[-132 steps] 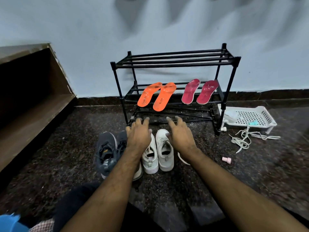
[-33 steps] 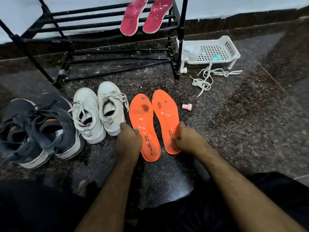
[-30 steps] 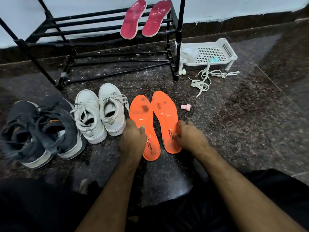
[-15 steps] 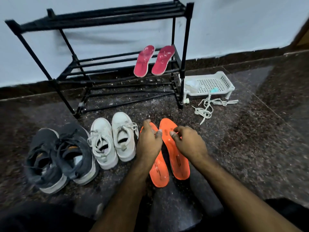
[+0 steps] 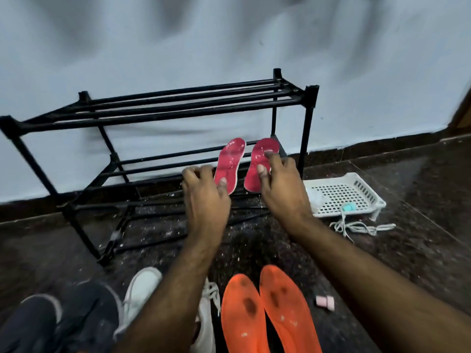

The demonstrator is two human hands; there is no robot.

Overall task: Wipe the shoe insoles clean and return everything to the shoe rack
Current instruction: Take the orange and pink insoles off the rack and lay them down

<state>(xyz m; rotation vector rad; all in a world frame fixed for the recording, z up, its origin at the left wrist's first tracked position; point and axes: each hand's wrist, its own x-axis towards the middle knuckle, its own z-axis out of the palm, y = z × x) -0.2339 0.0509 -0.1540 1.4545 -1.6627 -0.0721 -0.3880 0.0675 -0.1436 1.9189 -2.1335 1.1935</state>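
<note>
The black shoe rack (image 5: pixel 178 108) stands far against the wall, and my arms have just stretched up from the orange insoles (image 5: pixel 267 312), now left lying stained on the near floor, to the red pair. The red insoles (image 5: pixel 229 164) lean on the middle shelf at right, speckled white, still needing a wipe. My left hand (image 5: pixel 204 197) and right hand (image 5: pixel 283 184) are released, fingers loosely curved at their lower ends, grasping nothing yet.

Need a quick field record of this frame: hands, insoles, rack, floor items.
left hand: open, thumb at left red foam insole
right hand: open, fingers over right red foam insole
black metal-bar shoe rack: red pair on middle shelf
orange foam insoles: on floor, dark stains
floor: white sneakers, dark sneakers, white perforated plastic tray
</note>
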